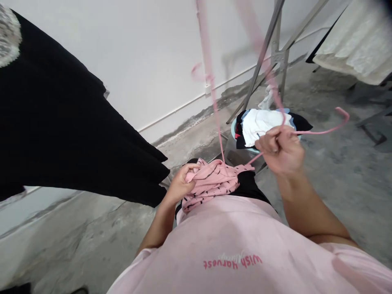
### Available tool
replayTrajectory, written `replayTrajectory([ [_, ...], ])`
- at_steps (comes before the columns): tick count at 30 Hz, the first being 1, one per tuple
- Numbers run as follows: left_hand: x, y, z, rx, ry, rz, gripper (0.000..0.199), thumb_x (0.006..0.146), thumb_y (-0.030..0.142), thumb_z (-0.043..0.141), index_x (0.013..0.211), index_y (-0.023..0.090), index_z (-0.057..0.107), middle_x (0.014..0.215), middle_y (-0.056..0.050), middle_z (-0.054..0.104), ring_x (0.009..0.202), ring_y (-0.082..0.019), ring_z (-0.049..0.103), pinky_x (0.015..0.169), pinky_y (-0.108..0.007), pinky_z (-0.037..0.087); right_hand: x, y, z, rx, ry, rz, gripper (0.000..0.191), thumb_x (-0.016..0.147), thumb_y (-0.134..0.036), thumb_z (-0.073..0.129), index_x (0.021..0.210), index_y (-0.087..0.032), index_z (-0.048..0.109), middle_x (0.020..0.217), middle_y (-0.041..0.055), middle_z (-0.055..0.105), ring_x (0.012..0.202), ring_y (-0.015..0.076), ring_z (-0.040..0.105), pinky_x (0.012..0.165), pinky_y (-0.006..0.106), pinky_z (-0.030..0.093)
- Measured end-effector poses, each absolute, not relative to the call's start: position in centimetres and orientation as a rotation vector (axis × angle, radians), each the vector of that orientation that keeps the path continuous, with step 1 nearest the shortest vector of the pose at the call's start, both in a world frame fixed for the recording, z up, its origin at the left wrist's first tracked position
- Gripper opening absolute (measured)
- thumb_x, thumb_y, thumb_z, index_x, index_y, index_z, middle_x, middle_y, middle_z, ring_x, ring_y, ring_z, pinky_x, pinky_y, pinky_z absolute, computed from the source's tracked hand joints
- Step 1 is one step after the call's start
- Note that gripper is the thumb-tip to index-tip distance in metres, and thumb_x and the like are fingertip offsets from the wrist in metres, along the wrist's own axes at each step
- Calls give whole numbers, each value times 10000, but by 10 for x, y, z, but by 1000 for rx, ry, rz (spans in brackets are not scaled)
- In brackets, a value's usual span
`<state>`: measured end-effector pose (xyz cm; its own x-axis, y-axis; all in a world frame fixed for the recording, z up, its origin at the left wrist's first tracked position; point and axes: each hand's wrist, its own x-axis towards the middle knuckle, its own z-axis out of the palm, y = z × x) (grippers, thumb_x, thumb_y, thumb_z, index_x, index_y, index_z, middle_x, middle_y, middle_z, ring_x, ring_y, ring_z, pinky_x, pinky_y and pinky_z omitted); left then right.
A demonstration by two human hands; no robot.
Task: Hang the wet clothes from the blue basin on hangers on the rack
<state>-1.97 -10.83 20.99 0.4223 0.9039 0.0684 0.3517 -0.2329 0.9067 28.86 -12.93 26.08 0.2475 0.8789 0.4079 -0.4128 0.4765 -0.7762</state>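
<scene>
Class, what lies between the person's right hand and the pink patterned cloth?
In the head view, a short stretch of pink cord spans the gap from right hand to pink patterned cloth.

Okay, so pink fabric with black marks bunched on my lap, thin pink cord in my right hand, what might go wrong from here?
The thin pink cord might tangle, since strands rise out of view and a curled end sticks out past the right hand. The pink fabric with black marks could slide off the lap, as it lies bunched, the left hand holding one side.
</scene>
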Motion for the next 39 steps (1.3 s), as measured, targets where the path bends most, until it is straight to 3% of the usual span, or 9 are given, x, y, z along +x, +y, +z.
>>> replayTrajectory([
  [4,-18,-113,214,1784,1043,840,303,739,146,616,1031,225,638,910,-4,576,847,-170,530,815,-267,390,300,-112,271,-596,-928,901,414,815,-629,580,692,-252,463,469,-52,123,421,94,114,460,245,197],
  [8,-16,-114,215,1729,992,907,249,775,212,657,1023,231,636,841,8,527,777,-151,487,783,-258,381,305,-84,264,-700,-1005,833,516,829,-747,421,687,-250,407,457,-60,76,410,102,81,448,243,190],
  [14,-15,-117,216,1708,931,952,276,786,242,685,1058,235,639,895,-9,555,805,-158,497,765,-253,384,287,-46,233,-625,-1068,1146,655,630,-816,579,580,-221,308,393,-85,97,367,80,147,434,240,259],
  [20,-20,-112,212,1564,996,1153,290,745,235,722,1023,231,638,827,10,533,728,-135,476,683,-230,377,286,-43,219,-569,-1207,1424,521,618,-689,701,628,-203,513,382,-103,111,368,57,121,428,218,213],
  [27,-13,-100,224,1413,1007,1444,268,674,211,768,900,211,624,842,12,534,707,-114,482,608,-200,378,277,-65,248,-522,-1395,1372,554,738,-737,556,686,-185,571,410,-99,92,384,55,122,446,226,202],
  [29,-11,-95,236,1394,957,1534,296,643,198,779,882,206,606,841,14,534,695,-108,494,598,-196,386,268,-70,251,-529,-1464,1345,571,770,-727,531,692,-165,595,419,-85,162,398,59,175,451,227,206],
  [33,-16,-83,262,1465,893,1769,316,632,170,762,869,203,554,831,24,522,683,-100,509,615,-202,409,261,-81,253,-750,-1803,1202,518,877,-595,501,696,-123,616,570,-7,455,518,75,380,506,218,280],
  [36,-31,-76,272,1609,1003,1957,300,663,192,736,888,200,537,865,19,521,708,-104,521,649,-221,429,270,-98,266,-956,-1983,988,505,947,-514,396,687,-132,600,666,22,533,625,99,463,598,227,359],
  [39,-48,-70,270,1919,1267,1922,214,718,186,684,887,195,553,893,1,563,792,-143,563,733,-269,451,283,-120,289,-1204,-1997,726,455,969,-468,357,722,-160,584,727,31,574,704,122,512,687,240,407],
])
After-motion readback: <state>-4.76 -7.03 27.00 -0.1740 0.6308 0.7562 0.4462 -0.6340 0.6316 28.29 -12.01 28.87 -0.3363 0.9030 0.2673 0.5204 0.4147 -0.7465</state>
